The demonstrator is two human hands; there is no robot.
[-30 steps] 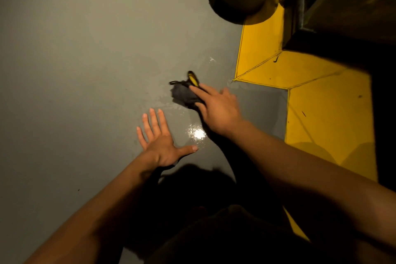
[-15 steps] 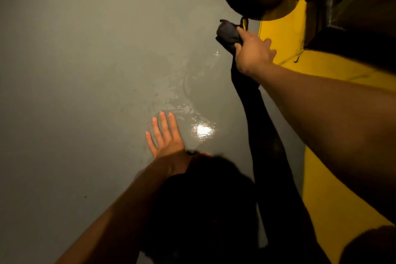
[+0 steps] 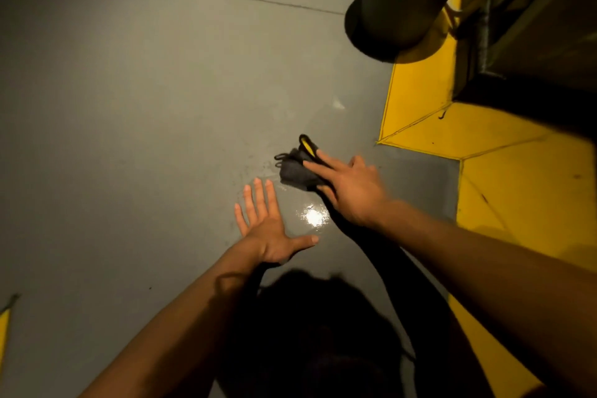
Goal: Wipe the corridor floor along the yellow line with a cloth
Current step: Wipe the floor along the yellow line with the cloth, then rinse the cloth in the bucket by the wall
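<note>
We are seeing no containers and no readable writing here. At about seven o'clock from the middle, the left hand (image 3: pixel 266 224) is lying flat on the grey floor (image 3: pixel 135 100), fingers spread straight, holding nothing. Just beside it, toward two o'clock, the right hand (image 3: pixel 350 192) is pressing the dark cloth (image 3: pixel 295 170) onto the floor with outstretched fingers laid over it; a yellow strip is showing at the cloth's far edge. The yellow line (image 3: pixel 517 191) is running at three o'clock, near the cloth but apart. A dark pipe (image 3: pixel 397 10) is standing at one o'clock.
</note>
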